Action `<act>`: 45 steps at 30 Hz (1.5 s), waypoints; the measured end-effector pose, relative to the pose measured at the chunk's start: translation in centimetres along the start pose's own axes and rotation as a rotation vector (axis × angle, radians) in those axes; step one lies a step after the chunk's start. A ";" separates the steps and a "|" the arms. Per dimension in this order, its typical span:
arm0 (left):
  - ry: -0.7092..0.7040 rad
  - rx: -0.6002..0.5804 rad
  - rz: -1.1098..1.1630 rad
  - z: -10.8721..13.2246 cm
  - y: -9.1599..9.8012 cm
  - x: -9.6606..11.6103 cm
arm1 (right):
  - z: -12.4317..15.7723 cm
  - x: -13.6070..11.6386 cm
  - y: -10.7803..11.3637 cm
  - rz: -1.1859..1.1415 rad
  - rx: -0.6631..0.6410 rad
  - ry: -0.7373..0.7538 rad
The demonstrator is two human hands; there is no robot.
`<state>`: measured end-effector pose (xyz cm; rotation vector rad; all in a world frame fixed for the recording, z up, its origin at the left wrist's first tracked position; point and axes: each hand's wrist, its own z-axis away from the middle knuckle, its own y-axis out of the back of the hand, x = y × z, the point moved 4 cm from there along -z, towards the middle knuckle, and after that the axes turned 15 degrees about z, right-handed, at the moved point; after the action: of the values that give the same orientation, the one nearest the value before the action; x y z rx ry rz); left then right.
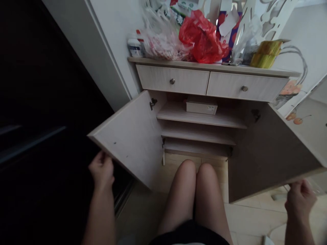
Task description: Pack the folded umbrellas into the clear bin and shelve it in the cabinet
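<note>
I crouch in front of a low pale wooden cabinet with both doors swung wide. My left hand curls around the outer edge of the left door. My right hand grips the lower edge of the right door. Inside are three shelves; a flat beige box lies on the top shelf, and the lower shelves look bare. My knees sit between the two doors.
Two shut drawers with round knobs run above the doors. On the cabinet top lie a red plastic bag, clear bags, a white bottle and a yellow-green packet. A dark sliding door fills the left. The floor is pale tile.
</note>
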<state>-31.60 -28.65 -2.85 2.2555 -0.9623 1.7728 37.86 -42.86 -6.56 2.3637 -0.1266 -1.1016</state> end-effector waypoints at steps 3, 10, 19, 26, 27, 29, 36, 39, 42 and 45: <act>-0.057 -0.089 0.003 3.3 -1.6 -0.8 | 1.6 -2.0 -1.5 0.003 -0.077 0.032; -0.074 -0.495 0.082 10.8 -10.6 -1.8 | 3.4 -12.9 -8.0 -0.147 -0.209 0.371; -0.040 -0.867 -0.018 16.5 -25.6 -1.5 | 2.5 -24.3 -18.6 0.239 -0.400 0.386; -0.162 -0.947 -0.166 17.2 -32.1 -1.3 | 0.6 -28.1 -23.0 0.400 -0.471 0.438; -0.172 -0.957 -0.183 17.2 -32.7 -1.4 | 0.4 -28.3 -23.4 0.404 -0.473 0.448; -0.188 -0.971 -0.220 17.1 -33.7 -1.4 | 0.0 -28.6 -24.3 0.404 -0.471 0.463; -0.211 -1.013 -0.309 16.5 -36.1 -1.8 | -0.7 -29.4 -26.2 0.406 -0.459 0.466; -0.222 -1.024 -0.320 16.4 -36.5 -1.9 | -1.0 -29.5 -26.8 0.408 -0.470 0.445; -0.216 -1.018 -0.347 16.4 -36.9 -2.1 | -1.3 -29.6 -27.4 0.407 -0.484 0.442; -0.225 -1.011 -0.361 16.4 -37.3 -2.0 | -1.6 -29.7 -27.9 0.412 -0.476 0.441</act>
<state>2.00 -5.78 0.94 1.7721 -1.0539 0.6290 15.64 -9.52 0.86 1.9683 -0.1621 -0.3511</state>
